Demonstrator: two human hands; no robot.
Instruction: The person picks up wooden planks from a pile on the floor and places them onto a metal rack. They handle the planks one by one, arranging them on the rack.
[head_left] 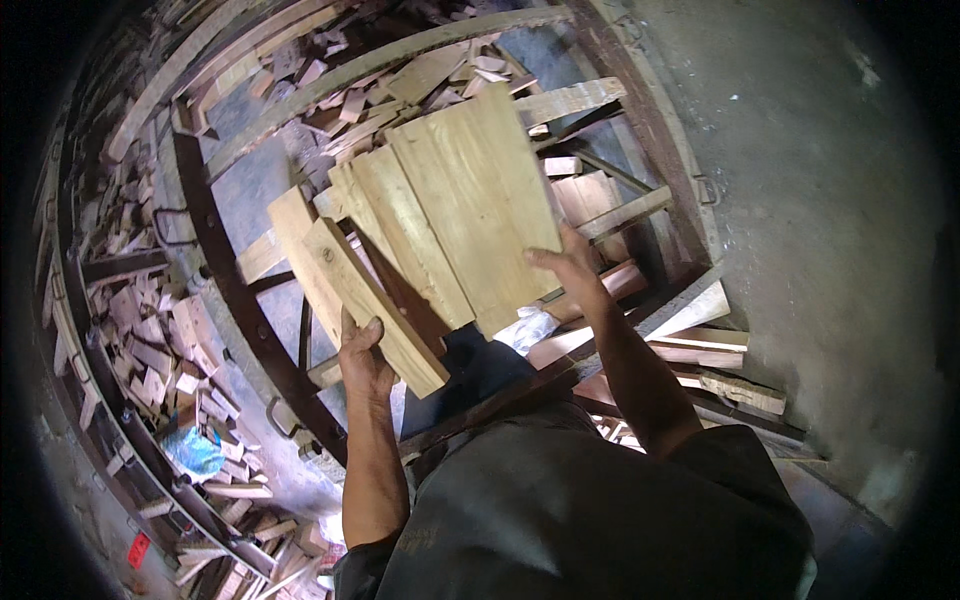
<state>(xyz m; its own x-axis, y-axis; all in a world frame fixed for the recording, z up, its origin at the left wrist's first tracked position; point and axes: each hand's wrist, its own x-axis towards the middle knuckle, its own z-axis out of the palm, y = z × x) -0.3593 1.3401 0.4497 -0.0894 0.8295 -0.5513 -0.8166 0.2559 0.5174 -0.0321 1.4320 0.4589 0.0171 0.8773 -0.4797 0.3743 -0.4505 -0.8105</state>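
Note:
I hold a stack of pale wooden boards (pixel 450 215) in front of me, fanned out and tilted. My left hand (pixel 362 358) grips the lower left end of the stack, fingers curled around a narrow board (pixel 345 290). At the right edge of the widest board my right hand (pixel 570 268) presses from the side and underneath. The boards are rough-sawn, with knots and grain showing.
Below the boards stands a dark metal frame bin (pixel 225 270) with curved rails, filled with wood offcuts (pixel 400 95). More offcuts (pixel 165 350) lie heaped at the left, with a blue bag (pixel 195 452) among them. Loose planks (pixel 700 350) lie at the right beside a grey concrete floor (pixel 820 200).

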